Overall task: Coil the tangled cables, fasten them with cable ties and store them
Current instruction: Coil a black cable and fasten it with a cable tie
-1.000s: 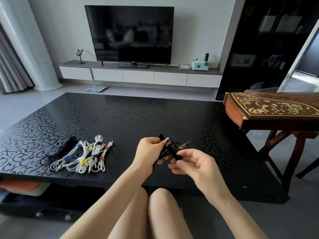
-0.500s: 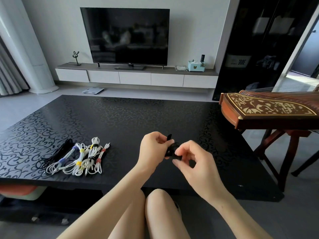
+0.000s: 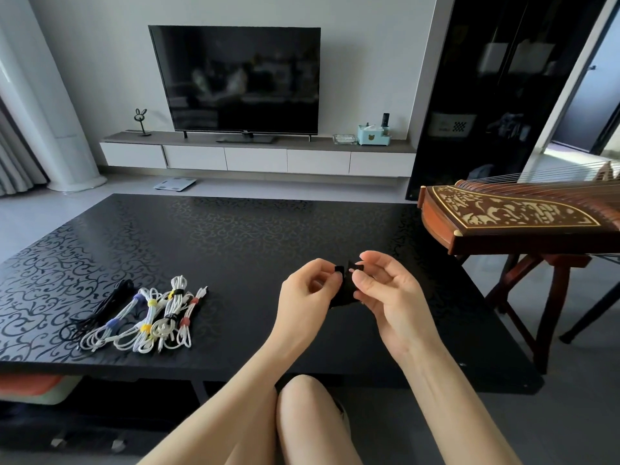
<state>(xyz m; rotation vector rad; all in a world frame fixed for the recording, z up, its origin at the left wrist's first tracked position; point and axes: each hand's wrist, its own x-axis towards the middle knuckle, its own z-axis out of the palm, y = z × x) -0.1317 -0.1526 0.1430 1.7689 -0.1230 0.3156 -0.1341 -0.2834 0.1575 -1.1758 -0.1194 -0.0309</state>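
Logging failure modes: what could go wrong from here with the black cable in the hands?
1. The black cable is held above the table only by the fingers of the left hand and right hand; the coil may spring loose before it is fastened.
2. Black cable over the black table: a stray end would be hard to spot.

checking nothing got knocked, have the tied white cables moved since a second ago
No. The tied white cables lie in the same spot near the table's front left edge.

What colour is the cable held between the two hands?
Black. The cable shows best in the head view, the only one.
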